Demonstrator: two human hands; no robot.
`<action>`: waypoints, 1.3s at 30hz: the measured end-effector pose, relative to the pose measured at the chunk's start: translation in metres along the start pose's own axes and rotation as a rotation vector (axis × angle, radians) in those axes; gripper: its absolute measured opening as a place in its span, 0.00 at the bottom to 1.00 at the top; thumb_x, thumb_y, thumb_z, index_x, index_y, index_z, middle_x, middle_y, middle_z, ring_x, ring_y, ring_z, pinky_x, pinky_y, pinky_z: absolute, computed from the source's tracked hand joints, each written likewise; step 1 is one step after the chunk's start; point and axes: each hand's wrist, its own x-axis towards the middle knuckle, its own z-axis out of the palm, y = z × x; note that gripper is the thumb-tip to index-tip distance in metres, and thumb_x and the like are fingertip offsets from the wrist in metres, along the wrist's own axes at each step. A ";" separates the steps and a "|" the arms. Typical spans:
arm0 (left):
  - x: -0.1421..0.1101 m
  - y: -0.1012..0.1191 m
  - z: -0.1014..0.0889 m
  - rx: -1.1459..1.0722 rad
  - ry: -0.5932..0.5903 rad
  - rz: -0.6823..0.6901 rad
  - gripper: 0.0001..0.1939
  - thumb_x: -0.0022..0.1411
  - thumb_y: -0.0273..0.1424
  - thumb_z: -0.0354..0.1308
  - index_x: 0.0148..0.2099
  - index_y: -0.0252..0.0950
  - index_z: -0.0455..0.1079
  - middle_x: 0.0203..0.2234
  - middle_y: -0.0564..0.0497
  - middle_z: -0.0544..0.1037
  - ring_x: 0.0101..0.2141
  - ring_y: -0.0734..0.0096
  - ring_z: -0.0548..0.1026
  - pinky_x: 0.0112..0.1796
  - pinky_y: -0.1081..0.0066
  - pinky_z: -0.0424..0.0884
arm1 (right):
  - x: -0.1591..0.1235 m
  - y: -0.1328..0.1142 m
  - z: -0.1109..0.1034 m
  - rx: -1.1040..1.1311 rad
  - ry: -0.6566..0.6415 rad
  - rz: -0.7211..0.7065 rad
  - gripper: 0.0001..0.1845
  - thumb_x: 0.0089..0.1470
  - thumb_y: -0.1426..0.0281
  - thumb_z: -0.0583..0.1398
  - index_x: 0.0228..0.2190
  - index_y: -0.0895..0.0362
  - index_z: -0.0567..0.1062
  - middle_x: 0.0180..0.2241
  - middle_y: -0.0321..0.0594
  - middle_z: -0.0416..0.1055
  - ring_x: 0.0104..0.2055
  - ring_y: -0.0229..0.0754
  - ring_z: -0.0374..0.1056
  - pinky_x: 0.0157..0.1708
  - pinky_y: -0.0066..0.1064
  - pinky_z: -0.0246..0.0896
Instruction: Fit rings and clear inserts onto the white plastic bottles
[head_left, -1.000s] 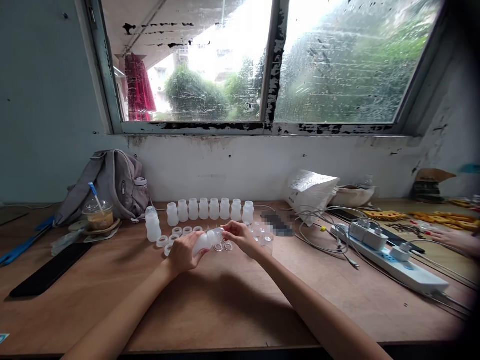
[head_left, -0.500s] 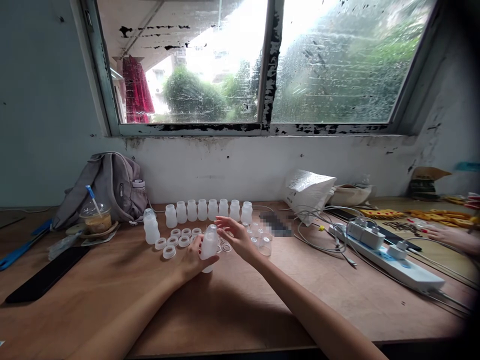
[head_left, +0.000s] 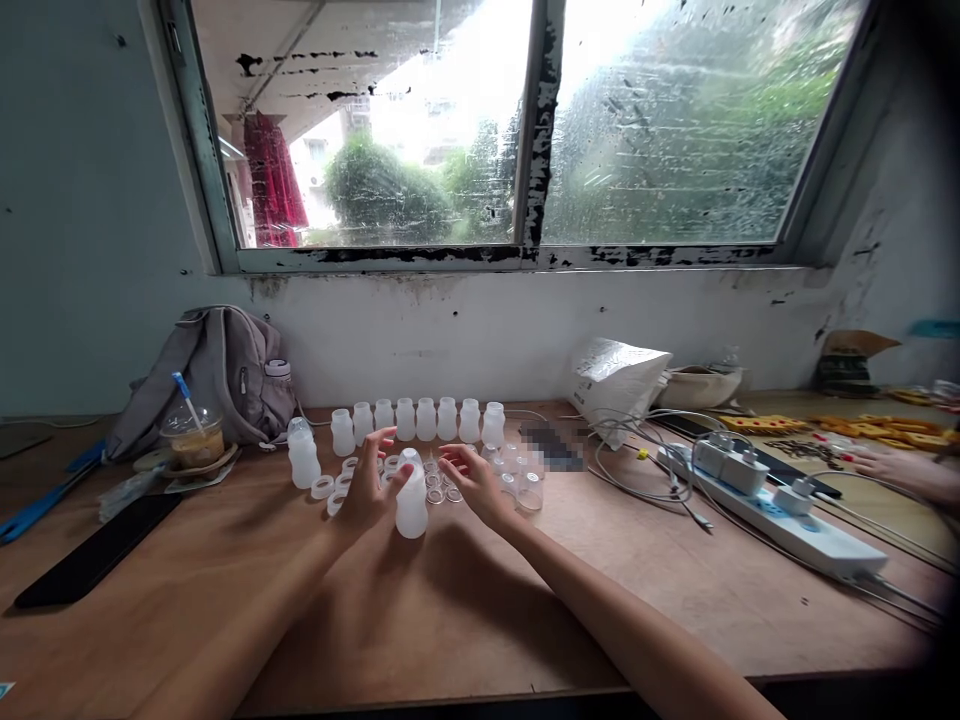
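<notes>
A frosted white baby bottle (head_left: 412,508) with a clear domed top stands upright on the wooden table in front of me. To its left is my left hand (head_left: 366,490), fingers spread, thumb close to the bottle's top; whether it touches I cannot tell. My right hand (head_left: 476,484) hovers right of the bottle, open and holding nothing. White collar rings (head_left: 322,487) lie behind my left hand, some hidden by it. Small clear discs (head_left: 453,494) and clear cups (head_left: 529,492) sit around my right hand. Another capped bottle (head_left: 303,456) stands at the left.
A row of several open frosted bottles (head_left: 405,420) lines the back. At left are a backpack (head_left: 217,365), a drink cup (head_left: 193,440) and a black strip (head_left: 97,550). A power strip (head_left: 795,525) with cables lies at right, near another person's hand (head_left: 900,468).
The bottle, tilted in my left hand before, now stands upright on the table. My left hand has opened and moved left off its body; my right hand has drawn slightly away from its top.
</notes>
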 end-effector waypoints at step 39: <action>0.113 -0.112 -0.105 0.878 -0.335 -0.486 0.19 0.46 0.43 0.53 0.40 0.40 0.69 0.37 0.46 0.75 0.40 0.58 0.71 0.38 0.68 0.65 | -0.005 0.012 0.000 -0.153 -0.042 0.032 0.13 0.50 0.62 0.52 0.32 0.57 0.70 0.27 0.40 0.68 0.29 0.38 0.63 0.29 0.31 0.60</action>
